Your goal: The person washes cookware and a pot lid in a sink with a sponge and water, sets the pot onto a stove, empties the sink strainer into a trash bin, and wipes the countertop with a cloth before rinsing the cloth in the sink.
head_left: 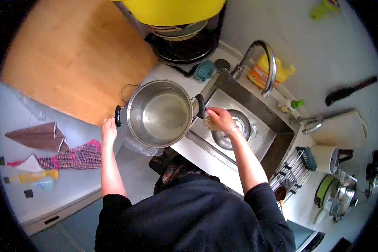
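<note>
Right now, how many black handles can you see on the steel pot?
2. One handle is on the left of the pot; the other handle is on its right, nearer the sink. The whole rim shows, so none seems hidden.

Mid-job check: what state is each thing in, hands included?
Pot: uncovered, partly filled with liquid
Left hand: closed on the pot, at its left side
Right hand: closed on the pot, at its right side
Tap: no stream visible
Sink: round metal piece inside
Yellow jug: behind the tap, cap unclear
Plaid cloth: gathered in folds
</note>
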`<control>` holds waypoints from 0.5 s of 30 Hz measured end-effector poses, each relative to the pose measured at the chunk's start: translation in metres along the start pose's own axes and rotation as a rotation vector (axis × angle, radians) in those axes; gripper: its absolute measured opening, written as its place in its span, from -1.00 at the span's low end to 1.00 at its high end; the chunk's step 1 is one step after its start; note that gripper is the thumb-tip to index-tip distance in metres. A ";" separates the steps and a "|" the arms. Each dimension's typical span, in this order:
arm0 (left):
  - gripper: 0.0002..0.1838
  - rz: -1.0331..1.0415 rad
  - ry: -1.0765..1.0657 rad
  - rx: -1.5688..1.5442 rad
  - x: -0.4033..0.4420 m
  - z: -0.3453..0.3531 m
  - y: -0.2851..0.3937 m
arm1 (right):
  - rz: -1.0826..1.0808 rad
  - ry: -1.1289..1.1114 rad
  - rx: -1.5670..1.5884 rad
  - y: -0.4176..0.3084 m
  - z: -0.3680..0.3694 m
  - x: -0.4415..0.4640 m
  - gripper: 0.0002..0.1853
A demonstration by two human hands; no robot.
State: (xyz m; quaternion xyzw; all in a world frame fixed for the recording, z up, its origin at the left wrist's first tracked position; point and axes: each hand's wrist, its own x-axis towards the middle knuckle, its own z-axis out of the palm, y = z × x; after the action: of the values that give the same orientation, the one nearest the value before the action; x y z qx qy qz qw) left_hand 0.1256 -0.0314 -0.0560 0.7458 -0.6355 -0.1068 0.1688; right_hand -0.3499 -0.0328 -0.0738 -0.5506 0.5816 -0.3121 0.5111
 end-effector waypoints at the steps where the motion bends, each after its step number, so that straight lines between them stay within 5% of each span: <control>1: -0.65 -0.013 -0.123 0.007 0.013 0.012 -0.020 | 0.032 -0.059 -0.068 0.000 0.001 0.004 -0.55; 3: -0.63 -0.304 -0.226 -0.616 0.019 0.016 -0.020 | 0.059 -0.029 -0.051 -0.004 0.008 0.009 -0.56; 5: -0.66 -0.389 -0.331 -0.617 0.020 -0.003 0.000 | 0.033 -0.044 -0.022 -0.007 0.011 0.013 -0.56; 15: -0.71 -0.162 -0.541 -1.110 0.048 -0.056 0.129 | 0.173 0.091 0.309 0.057 0.008 -0.019 -0.57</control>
State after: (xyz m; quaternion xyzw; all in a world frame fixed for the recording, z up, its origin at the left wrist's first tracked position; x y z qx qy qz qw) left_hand 0.0374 -0.0897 0.0484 0.5391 -0.4469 -0.6190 0.3558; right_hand -0.3627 -0.0016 -0.1242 -0.3987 0.5944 -0.3770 0.5879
